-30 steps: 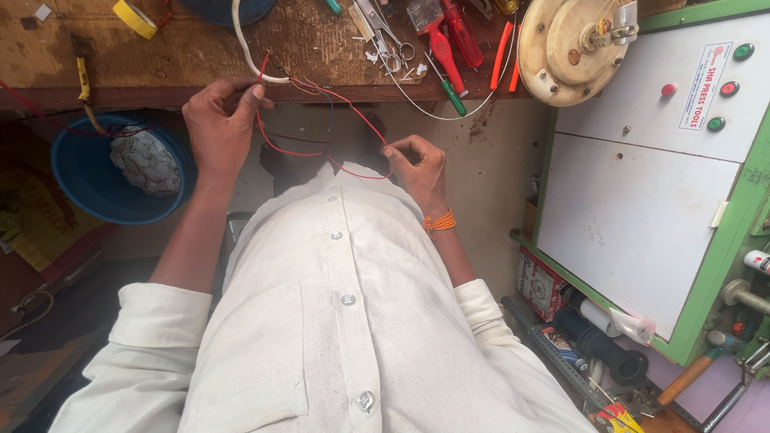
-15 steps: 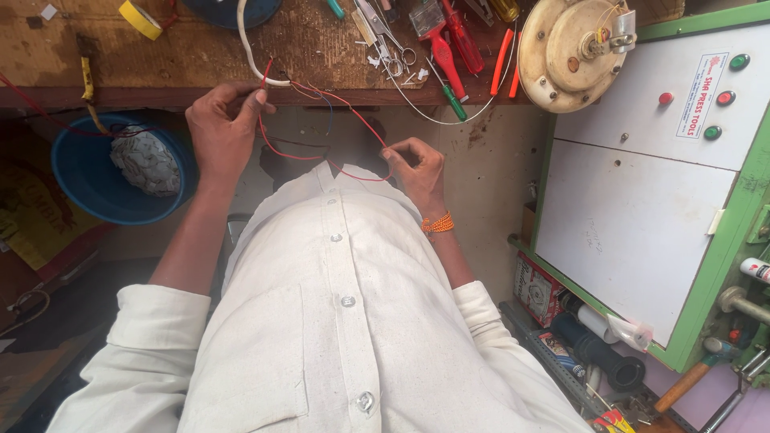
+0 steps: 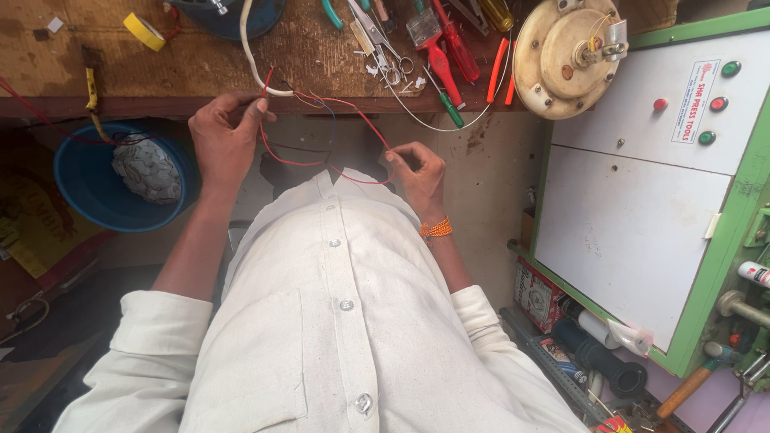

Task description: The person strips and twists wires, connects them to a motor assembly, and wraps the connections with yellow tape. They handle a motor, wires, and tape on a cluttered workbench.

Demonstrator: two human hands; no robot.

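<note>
the red wire (image 3: 321, 163) runs left to right in a slack, sagging loop, thin and glossy, just near of the counter (image 3: 200, 72) edge. the left hand (image 3: 223, 132) pinches its left end (beside a white cable (image 3: 250, 60)); the right hand (image 3: 417, 170) pinches the right end, fingers closed.
</note>
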